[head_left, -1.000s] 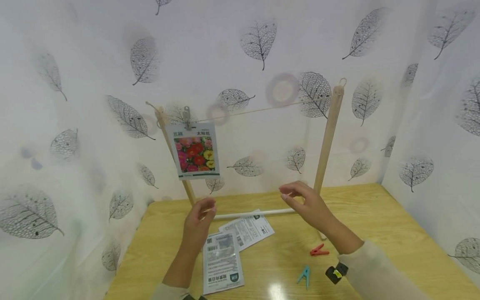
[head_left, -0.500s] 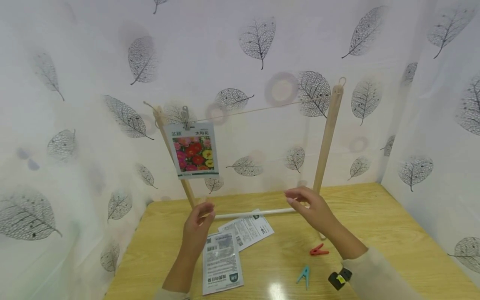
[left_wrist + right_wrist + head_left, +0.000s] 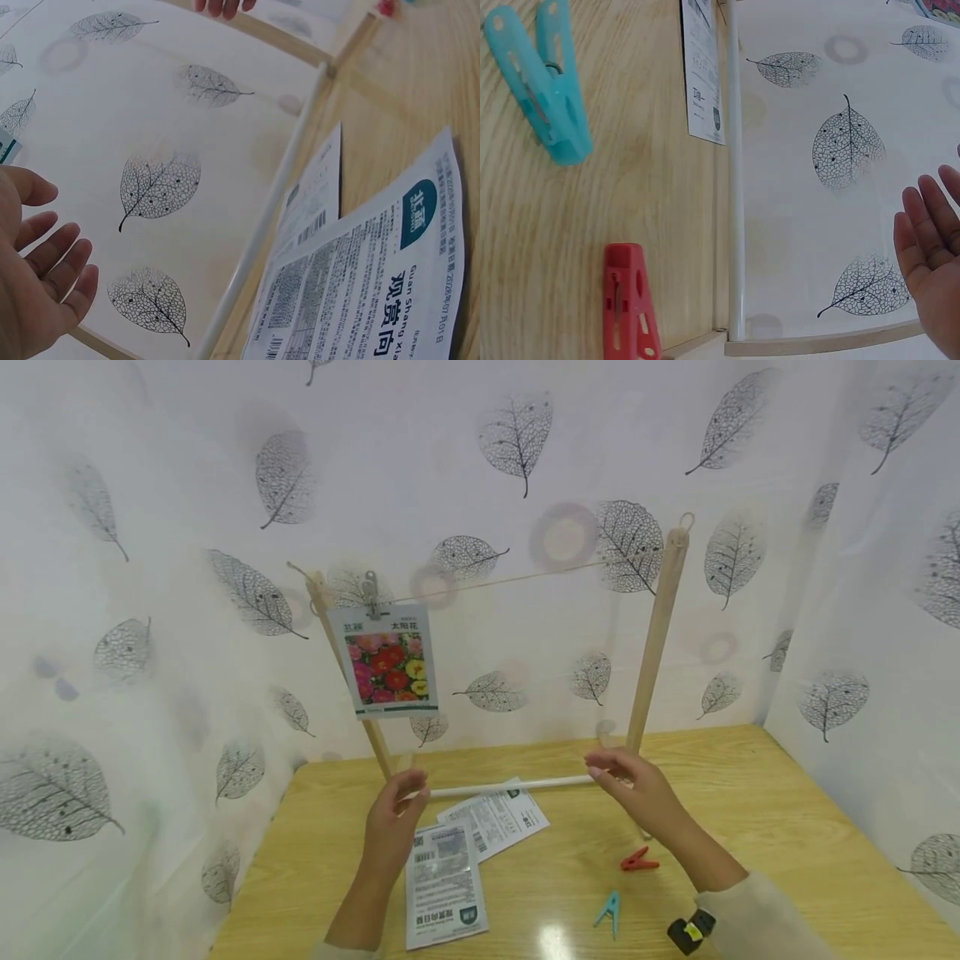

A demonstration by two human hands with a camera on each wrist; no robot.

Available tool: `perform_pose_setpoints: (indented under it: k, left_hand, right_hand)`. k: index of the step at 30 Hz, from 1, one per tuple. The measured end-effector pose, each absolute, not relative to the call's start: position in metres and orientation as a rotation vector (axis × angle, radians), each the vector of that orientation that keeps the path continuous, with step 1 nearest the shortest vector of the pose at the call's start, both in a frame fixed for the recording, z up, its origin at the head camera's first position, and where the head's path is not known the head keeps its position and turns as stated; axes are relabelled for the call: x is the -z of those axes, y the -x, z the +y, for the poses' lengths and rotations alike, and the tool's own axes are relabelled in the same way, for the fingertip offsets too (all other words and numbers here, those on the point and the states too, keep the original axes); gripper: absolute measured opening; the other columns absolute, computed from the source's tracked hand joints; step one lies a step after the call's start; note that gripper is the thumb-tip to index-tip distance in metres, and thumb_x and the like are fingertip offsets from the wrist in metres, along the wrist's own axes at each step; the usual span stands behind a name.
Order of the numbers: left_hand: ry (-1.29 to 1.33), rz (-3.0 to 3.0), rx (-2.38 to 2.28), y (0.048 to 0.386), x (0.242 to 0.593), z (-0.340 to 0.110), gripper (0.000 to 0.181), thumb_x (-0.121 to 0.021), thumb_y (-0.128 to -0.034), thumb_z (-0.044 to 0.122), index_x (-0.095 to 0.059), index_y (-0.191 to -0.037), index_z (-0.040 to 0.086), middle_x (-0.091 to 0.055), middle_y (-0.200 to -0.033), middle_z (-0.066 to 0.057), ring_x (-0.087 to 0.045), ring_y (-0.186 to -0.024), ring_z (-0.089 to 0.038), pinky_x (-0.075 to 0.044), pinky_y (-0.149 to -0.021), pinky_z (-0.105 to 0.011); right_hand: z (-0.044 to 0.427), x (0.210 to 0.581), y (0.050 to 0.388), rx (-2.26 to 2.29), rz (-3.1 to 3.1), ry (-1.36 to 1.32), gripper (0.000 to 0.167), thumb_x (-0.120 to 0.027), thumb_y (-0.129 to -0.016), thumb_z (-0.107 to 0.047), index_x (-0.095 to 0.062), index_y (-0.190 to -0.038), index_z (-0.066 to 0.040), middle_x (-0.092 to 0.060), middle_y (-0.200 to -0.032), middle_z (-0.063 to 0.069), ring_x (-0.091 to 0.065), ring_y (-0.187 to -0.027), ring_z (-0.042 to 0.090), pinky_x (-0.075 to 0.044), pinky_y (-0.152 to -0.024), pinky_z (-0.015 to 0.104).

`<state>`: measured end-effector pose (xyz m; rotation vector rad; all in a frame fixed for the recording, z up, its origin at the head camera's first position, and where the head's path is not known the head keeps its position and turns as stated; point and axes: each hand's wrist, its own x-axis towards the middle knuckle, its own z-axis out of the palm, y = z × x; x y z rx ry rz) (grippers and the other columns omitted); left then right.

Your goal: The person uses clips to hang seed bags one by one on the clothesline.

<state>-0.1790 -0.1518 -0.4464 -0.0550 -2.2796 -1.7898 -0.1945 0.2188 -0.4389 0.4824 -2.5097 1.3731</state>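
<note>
My left hand [image 3: 392,817] hovers near the left end of the white rod [image 3: 555,782], fingers loosely bent and holding nothing. Across from it, my right hand [image 3: 636,787] is at the right post, also without anything in its relaxed fingers. A flower seed packet [image 3: 390,668] hangs at the left of a string [image 3: 517,581] from a metal clip [image 3: 372,597]. Two more packets lie text side up on the table: a front packet [image 3: 446,889] partly overlaps the back packet [image 3: 504,820]. A red clothespin [image 3: 622,292] and a teal clothespin [image 3: 551,94] lie to the right.
The string runs between a left wooden post [image 3: 375,747] and a right wooden post [image 3: 656,635], joined low down by the white rod. A leaf-print curtain [image 3: 517,435] surrounds the wood-grain table [image 3: 757,827] at the back and sides.
My right hand has moved slightly right and down towards the right post. The left hand has lowered a little. Packets and clothespins have stayed in place.
</note>
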Motion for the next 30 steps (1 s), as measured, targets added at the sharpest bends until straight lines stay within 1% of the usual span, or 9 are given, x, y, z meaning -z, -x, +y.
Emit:
perform_pose_setpoints:
  k: [5, 9, 12, 15, 22, 26, 30]
  left_hand:
    - [0.023, -2.295, 1.789, 0.179, 0.450, -0.152, 0.030, -0.064, -0.0990, 0.015, -0.062, -0.129, 0.010, -0.066, -0.130, -0.007, -0.059, -0.123, -0.022, -0.048, -0.097, -0.018]
    - [0.019, -2.288, 1.803, 0.180, 0.453, -0.152, 0.030, -0.064, -0.0986, 0.013, -0.062, -0.129, 0.010, -0.066, -0.129, -0.006, -0.059, -0.122, -0.021, -0.048, -0.096, -0.017]
    - [0.029, -2.288, 1.806, 0.179, 0.455, -0.153, 0.031, -0.064, -0.0990, 0.014, -0.062, -0.129, 0.010, -0.066, -0.129, -0.006, -0.059, -0.123, -0.021, -0.047, -0.097, -0.017]
    - [0.033, -2.296, 1.789, 0.179, 0.457, -0.153, 0.031, -0.063, -0.0991, 0.014, -0.062, -0.130, 0.011, -0.066, -0.130, -0.007, -0.059, -0.123, -0.022, -0.047, -0.097, -0.017]
    - [-0.011, -2.322, 1.793, 0.180, 0.462, -0.153, 0.031, -0.063, -0.0984, 0.011, -0.062, -0.130, 0.011, -0.065, -0.131, -0.007, -0.059, -0.122, -0.020, -0.049, -0.094, -0.015]
    - [-0.054, -2.338, 1.820, 0.179, 0.463, -0.154, 0.030, -0.064, -0.0983, 0.013, -0.062, -0.128, 0.015, -0.064, -0.134, -0.008, -0.058, -0.123, -0.020, -0.049, -0.094, -0.015]
    - [-0.068, -2.335, 1.841, 0.178, 0.465, -0.154, 0.030, -0.065, -0.0976, 0.012, -0.063, -0.128, 0.015, -0.065, -0.131, -0.005, -0.058, -0.123, -0.019, -0.050, -0.093, -0.016]
  right_hand:
    - [0.221, 0.444, 0.192, -1.371, -2.500, -0.486, 0.025, -0.060, -0.103, -0.023, -0.067, -0.125, -0.015, -0.072, -0.121, 0.004, -0.063, -0.106, 0.001, -0.055, -0.092, 0.027]
    - [0.223, 0.448, 0.191, -1.375, -2.504, -0.491, 0.026, -0.059, -0.103, -0.023, -0.066, -0.127, -0.015, -0.072, -0.122, 0.000, -0.063, -0.107, 0.001, -0.055, -0.092, 0.025]
    - [0.224, 0.450, 0.189, -1.378, -2.513, -0.491, 0.026, -0.058, -0.104, -0.023, -0.065, -0.128, -0.016, -0.071, -0.123, 0.002, -0.063, -0.108, 0.002, -0.055, -0.091, 0.024]
    - [0.225, 0.452, 0.187, -1.380, -2.520, -0.480, 0.025, -0.058, -0.104, -0.024, -0.066, -0.127, -0.018, -0.071, -0.122, 0.004, -0.063, -0.107, 0.003, -0.056, -0.091, 0.027]
    - [0.227, 0.458, 0.184, -1.378, -2.529, -0.456, 0.025, -0.059, -0.103, -0.025, -0.066, -0.125, -0.017, -0.072, -0.121, 0.006, -0.064, -0.106, 0.003, -0.056, -0.091, 0.029]
    - [0.230, 0.462, 0.181, -1.403, -2.547, -0.427, 0.026, -0.060, -0.103, -0.027, -0.066, -0.126, -0.018, -0.071, -0.121, 0.001, -0.062, -0.107, -0.001, -0.055, -0.092, 0.031]
    - [0.232, 0.467, 0.178, -1.423, -2.564, -0.397, 0.024, -0.059, -0.103, -0.029, -0.065, -0.126, -0.023, -0.069, -0.120, -0.005, -0.062, -0.107, -0.001, -0.055, -0.092, 0.030]
